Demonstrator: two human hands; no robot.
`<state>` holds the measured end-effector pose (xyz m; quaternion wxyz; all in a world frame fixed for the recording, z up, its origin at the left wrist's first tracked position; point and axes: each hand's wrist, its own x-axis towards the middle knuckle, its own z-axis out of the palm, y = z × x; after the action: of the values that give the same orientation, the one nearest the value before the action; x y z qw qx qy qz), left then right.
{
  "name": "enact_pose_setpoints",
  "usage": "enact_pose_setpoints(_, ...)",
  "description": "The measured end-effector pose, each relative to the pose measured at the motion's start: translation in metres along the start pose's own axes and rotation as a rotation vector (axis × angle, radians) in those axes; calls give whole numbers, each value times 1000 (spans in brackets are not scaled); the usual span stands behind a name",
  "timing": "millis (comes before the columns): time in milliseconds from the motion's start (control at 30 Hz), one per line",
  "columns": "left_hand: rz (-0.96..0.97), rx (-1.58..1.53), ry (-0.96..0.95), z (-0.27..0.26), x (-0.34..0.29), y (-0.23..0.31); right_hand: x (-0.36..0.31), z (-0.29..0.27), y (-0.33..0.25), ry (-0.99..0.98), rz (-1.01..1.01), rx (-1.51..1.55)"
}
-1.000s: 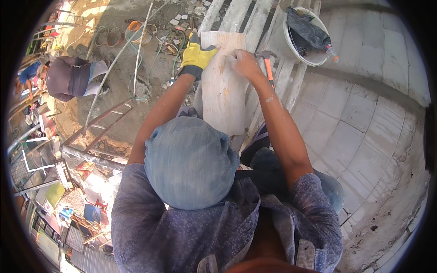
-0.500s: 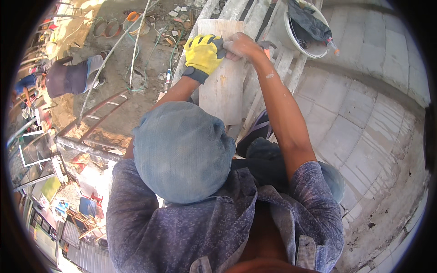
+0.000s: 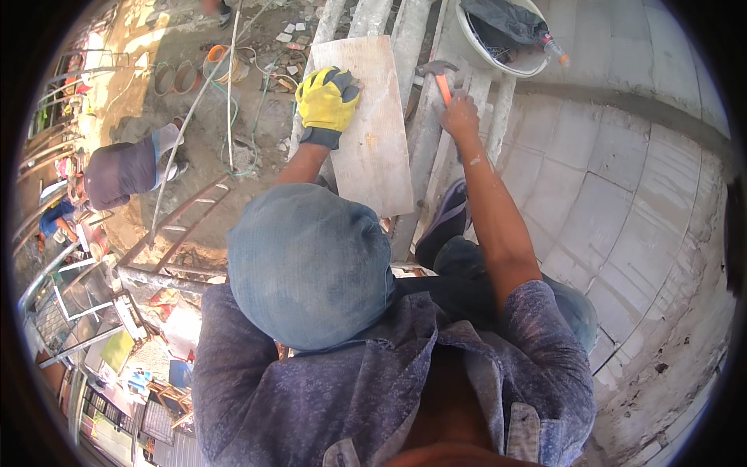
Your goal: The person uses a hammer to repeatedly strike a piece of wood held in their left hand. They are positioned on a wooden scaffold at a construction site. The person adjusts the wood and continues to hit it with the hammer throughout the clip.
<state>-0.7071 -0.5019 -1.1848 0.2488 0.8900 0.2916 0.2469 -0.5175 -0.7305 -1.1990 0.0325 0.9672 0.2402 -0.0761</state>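
My left hand (image 3: pixel 327 103), in a yellow and grey work glove, rests on the upper left part of a pale wooden board (image 3: pixel 379 152). Its fingers are curled in; whatever they may pinch is too small to make out. My bare right hand (image 3: pixel 460 117) grips a claw hammer (image 3: pixel 444 87) by its orange handle, to the right of the board. The hammer's dark head points away from me, above the rails. The board lies tilted across several whitish, spattered rails (image 3: pixel 408 39).
A white bucket (image 3: pixel 523 71) holding dark cloth and a bottle stands beyond the hammer. A grey block wall (image 3: pixel 615 202) runs along the right. Down on the left are a bending person (image 3: pixel 120 173), a rusty ladder-like frame (image 3: pixel 187 212), poles and pails.
My right hand has left my left fingertips, moved right and taken hold of the hammer. The board's near end has swung right, and my left hand stays on it.
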Motion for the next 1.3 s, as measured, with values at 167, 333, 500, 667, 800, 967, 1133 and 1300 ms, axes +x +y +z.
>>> enact_pose_setpoints(167,-38,-44,-75,0,4,-4,-6,10,19,-178,30,152)
enact_pose_setpoints(333,-26,-35,-26,-1,0,-4,-18,-97,-23,-77,-183,665)
enact_pose_setpoints(500,-55,-61,-37,5,-4,-8,-60,-159,-62,94,-621,649)
enact_pose_setpoints(667,5,0,-50,-1,1,-1,-79,-127,-55,-31,-554,452)
enact_pose_setpoints(800,1,-13,-6,1,6,-7,-78,-120,-60,-25,-542,517)
enact_pose_setpoints(967,9,9,-29,-3,4,2,-78,-119,-63,-48,-585,372)
enact_pose_setpoints(1133,7,6,-9,-2,14,-8,-67,-124,-62,-8,-562,468)
enact_pose_setpoints(1300,7,-41,10,6,-13,-18,-81,-147,-63,229,-700,657)
